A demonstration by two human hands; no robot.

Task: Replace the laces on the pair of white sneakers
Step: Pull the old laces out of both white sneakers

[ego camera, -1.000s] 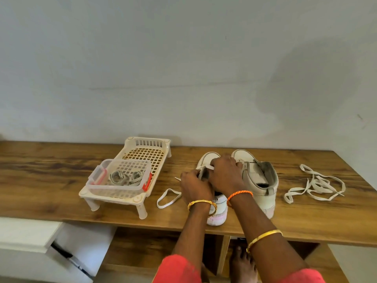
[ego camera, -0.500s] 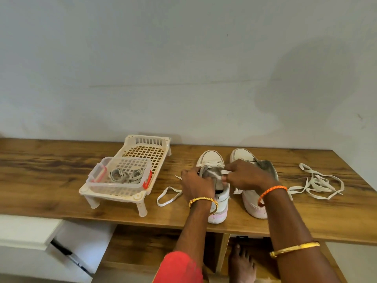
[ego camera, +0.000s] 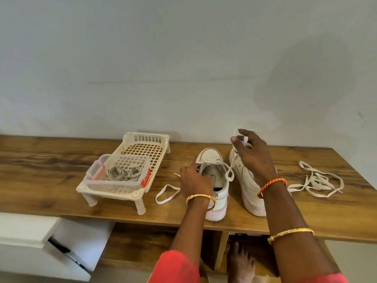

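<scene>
Your left hand (ego camera: 194,179) grips the collar and eyelet edge of the left white sneaker (ego camera: 214,180), which stands upright on the wooden desk (ego camera: 61,180) just beside the right sneaker (ego camera: 247,188). Your right hand (ego camera: 252,155) is raised above the right sneaker, its grip pinching a white lace (ego camera: 230,170) that runs down to the left sneaker's eyelets. A loose lace pile (ego camera: 318,181) lies at the right, and rolled laces sit in a clear container (ego camera: 118,172) on the white rack (ego camera: 140,146).

Bare wooden counter (ego camera: 51,170) lies open at far left. A white slatted plastic rack (ego camera: 142,158) blocks the left-centre, two white sneakers (ego camera: 216,180) stand mid-counter, and a loose tangle of white laces (ego camera: 318,180) occupies the right.
</scene>
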